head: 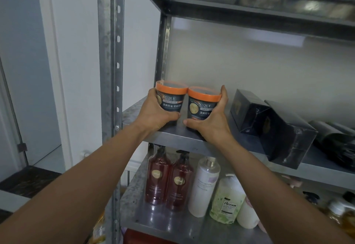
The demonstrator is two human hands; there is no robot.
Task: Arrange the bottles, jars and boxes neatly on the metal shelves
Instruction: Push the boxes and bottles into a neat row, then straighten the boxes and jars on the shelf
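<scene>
Two dark jars with orange lids stand side by side at the left end of the middle metal shelf. My left hand grips the left jar around its side. The right jar is gripped by my right hand, fingers behind it and thumb at its base. The two jars touch each other. To their right lie two black boxes, the nearer one tilted and overhanging the shelf's front edge.
A crumpled black bag lies at the shelf's far right. The shelf below holds two red pump bottles, a white bottle, a green pouch and more bottles. A perforated steel upright stands at left.
</scene>
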